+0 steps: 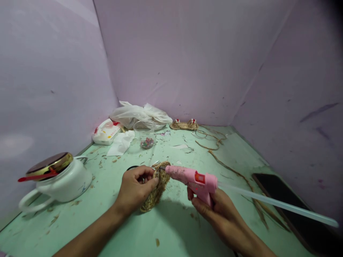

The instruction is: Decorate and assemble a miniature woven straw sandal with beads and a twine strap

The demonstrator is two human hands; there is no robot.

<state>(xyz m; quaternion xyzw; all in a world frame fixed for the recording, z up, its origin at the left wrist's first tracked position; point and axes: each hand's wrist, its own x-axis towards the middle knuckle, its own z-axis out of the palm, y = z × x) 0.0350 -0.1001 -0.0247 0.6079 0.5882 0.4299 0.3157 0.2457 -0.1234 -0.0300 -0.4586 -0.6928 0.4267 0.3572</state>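
Note:
My left hand (138, 187) is closed on a small sole-shaped piece of coiled straw rope (158, 189), thumb and fingers pinching its upper left side. The piece is tilted up on edge above the table. In my right hand (221, 214) is a pink hot glue gun (193, 178), my fingers wrapped round its handle. A long translucent glue stick (278, 203) sticks out of its back end. The metal nozzle points left and meets the top of the straw piece; whether glue is coming out is too small to tell.
A white enamel mug (66, 180) with a gold-rimmed lid stands left. At the back are a plastic bag (142, 116), a cup of colourful beads (147, 142) and a finished-looking straw piece (184, 125). Straw strands (233, 171) and a black phone (289, 203) lie right.

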